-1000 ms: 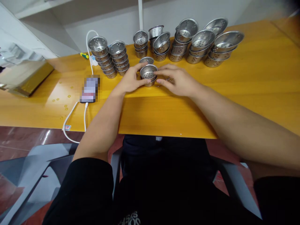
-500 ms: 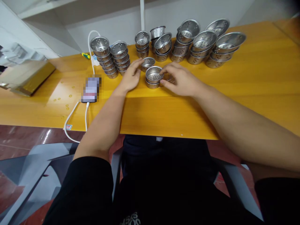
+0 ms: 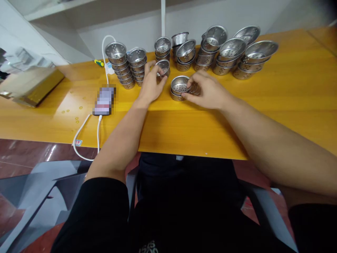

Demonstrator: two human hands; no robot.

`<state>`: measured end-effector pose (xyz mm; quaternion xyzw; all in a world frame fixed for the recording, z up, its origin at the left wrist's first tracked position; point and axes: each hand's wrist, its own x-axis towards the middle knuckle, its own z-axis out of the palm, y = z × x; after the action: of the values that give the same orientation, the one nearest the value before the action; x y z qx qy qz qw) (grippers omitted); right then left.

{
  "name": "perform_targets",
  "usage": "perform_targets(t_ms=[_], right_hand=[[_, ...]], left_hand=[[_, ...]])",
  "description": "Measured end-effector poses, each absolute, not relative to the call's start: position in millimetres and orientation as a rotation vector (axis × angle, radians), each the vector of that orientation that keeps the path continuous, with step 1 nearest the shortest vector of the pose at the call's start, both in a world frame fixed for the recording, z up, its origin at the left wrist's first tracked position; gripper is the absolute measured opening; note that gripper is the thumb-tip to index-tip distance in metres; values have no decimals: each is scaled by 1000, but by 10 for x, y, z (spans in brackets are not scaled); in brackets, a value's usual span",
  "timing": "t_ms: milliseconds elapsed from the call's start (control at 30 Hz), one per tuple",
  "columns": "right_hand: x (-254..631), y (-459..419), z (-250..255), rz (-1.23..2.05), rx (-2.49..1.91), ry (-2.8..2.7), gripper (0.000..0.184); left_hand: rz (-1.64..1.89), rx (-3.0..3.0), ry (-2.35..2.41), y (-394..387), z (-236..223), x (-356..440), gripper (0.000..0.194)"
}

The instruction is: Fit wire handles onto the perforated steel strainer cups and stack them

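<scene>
On the yellow wooden table (image 3: 184, 123), my left hand (image 3: 151, 86) grips a single perforated steel cup (image 3: 163, 67), tilted and lifted off the surface. A short stack of nested steel cups (image 3: 179, 88) stands just right of it. Beside that stack my right hand (image 3: 207, 91) rests with its fingers curled and pinched on a small ribbed metal piece (image 3: 195, 90) that I cannot make out clearly.
Several stacks of perforated steel cups (image 3: 126, 66) and wider steel bowls (image 3: 237, 56) line the back of the table. A phone (image 3: 104, 101) on a white cable (image 3: 84, 137) lies at the left. A gold box (image 3: 34, 88) sits at the far left.
My left hand left the short stack, reached back to a single cup behind it and picked it up. My right hand stayed beside the stack.
</scene>
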<state>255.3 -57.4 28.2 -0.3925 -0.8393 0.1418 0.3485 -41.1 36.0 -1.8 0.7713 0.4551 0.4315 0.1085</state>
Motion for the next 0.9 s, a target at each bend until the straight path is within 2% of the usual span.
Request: perform_targets(t_ms=[133, 267, 333, 500, 633, 767, 900], right_hand=[[2523, -523, 152, 424, -1005, -2116, 65], [2467, -531, 90, 515, -940, -2068, 88], [2459, -581, 165, 429, -945, -2061, 89], [2469, -689, 408, 206, -852, -2090, 54], [2480, -648, 397, 205, -753, -2160, 29], [2513, -632, 379, 254, -820, -2121, 29], [2528, -673, 449, 305, -870, -2119, 46]], left_hand=[[1364, 2356, 1214, 216, 148, -380, 42], [1319, 2316, 1055, -1, 284, -228, 93], [1303, 2309, 1013, -73, 304, -155, 105], [1128, 2464, 873, -165, 310, -79, 97], [1055, 2523, 831, -175, 326, -95, 91], [1061, 2529, 842, -135, 307, -117, 89], [1068, 2534, 832, -143, 304, -120, 86]])
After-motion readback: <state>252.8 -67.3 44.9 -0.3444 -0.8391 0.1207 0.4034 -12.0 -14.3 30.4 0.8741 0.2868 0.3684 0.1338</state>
